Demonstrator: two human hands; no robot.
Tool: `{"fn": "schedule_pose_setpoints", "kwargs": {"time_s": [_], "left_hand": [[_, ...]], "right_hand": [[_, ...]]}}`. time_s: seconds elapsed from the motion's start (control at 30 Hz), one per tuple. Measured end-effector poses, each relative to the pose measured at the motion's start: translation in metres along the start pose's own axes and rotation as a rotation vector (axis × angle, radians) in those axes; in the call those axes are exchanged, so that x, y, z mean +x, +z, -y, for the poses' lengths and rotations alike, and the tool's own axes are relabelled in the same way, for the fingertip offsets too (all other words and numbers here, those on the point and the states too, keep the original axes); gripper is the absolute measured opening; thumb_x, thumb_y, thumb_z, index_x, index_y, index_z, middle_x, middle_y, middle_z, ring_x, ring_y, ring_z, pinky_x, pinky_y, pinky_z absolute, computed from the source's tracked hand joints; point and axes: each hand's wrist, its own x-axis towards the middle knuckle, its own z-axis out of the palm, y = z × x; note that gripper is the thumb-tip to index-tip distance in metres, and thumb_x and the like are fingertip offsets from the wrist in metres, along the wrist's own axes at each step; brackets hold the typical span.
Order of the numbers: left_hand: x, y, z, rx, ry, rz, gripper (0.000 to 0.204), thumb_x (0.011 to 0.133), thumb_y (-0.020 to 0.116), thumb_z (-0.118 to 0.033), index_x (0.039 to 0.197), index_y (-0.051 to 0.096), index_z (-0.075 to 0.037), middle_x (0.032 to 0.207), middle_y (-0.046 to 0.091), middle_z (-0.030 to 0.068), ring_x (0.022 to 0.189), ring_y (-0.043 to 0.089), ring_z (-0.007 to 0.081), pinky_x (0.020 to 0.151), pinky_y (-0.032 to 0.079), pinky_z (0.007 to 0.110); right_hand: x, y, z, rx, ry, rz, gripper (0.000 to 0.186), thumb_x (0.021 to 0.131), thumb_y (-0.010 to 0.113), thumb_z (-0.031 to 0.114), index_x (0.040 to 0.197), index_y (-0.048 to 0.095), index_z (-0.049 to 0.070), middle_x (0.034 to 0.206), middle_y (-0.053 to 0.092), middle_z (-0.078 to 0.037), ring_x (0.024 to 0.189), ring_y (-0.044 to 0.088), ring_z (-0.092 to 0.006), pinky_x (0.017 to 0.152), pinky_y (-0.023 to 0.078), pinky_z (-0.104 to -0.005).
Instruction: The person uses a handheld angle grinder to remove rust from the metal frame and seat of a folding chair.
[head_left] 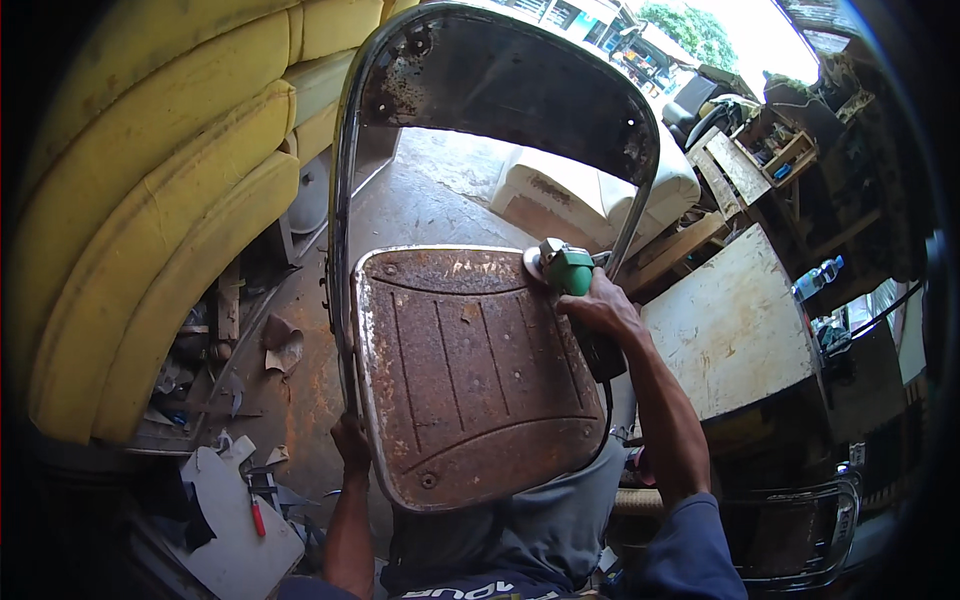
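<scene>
A metal folding chair stands before me, its rusty brown seat (470, 390) tilted up over my lap. Its black backrest (500, 80) rises beyond, with rust at the left corner and a bare metal tube frame around it. My right hand (605, 305) is wrapped round a green angle grinder (570, 272), whose disc (535, 265) sits at the far right corner of the seat's rim. Whether the disc is spinning cannot be told. My left hand (350, 440) grips the chair at the seat's left edge, next to the frame tube; its fingers are partly hidden.
Yellow foam cushions (180, 190) are stacked on the left. A pale board (735, 320) lies on the right, with a plastic bottle (818, 278) beyond it. Scraps and a red-handled tool (257, 518) lie at lower left. A whitish upholstered piece (560, 195) stands behind the chair.
</scene>
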Motion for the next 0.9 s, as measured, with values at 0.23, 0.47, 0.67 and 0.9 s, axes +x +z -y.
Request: {"fn": "schedule_pose_setpoints", "kwargs": {"time_s": [0.23,0.47,0.67,0.9], "left_hand": [[0.002,0.000,0.006,0.001,0.018,0.027,0.065,0.103,0.040,-0.054,0.064,0.042,-0.002,0.055,0.039,0.0024,0.054,0.041,0.0128,0.049,0.031,0.040],[0.003,0.002,0.010,0.068,0.082,-0.018,0.066,0.102,0.039,-0.054,0.064,0.045,0.000,0.053,0.041,0.0056,0.053,0.043,0.0148,0.049,0.033,0.040],[0.001,0.004,0.019,-0.036,-0.025,0.006,0.060,0.101,0.042,-0.049,0.063,0.043,-0.002,0.054,0.040,0.0033,0.054,0.041,0.0132,0.049,0.032,0.039],[0.008,-0.008,0.026,0.041,0.005,0.024,0.051,0.100,0.042,-0.043,0.067,0.042,-0.004,0.059,0.038,-0.0007,0.056,0.038,0.0109,0.049,0.030,0.036]], "right_hand": [[-0.002,-0.008,0.013,-0.032,-0.019,0.037,0.090,0.072,0.077,0.047,0.138,0.045,-0.007,0.120,0.067,-0.027,0.110,0.068,-0.0367,0.096,0.053,-0.0416],[-0.004,0.004,0.004,-0.041,-0.038,-0.028,0.090,0.074,0.075,0.045,0.138,0.043,-0.008,0.120,0.067,-0.029,0.112,0.067,-0.0383,0.097,0.053,-0.0421],[-0.020,0.003,-0.009,-0.003,-0.063,-0.047,0.085,0.071,0.078,0.045,0.133,0.049,-0.005,0.118,0.067,-0.028,0.112,0.067,-0.0401,0.094,0.052,-0.0450],[-0.062,0.007,-0.001,0.071,-0.041,0.020,0.081,0.076,0.076,0.042,0.133,0.045,-0.007,0.106,0.071,-0.029,0.100,0.071,-0.0423,0.094,0.054,-0.0457]]}}
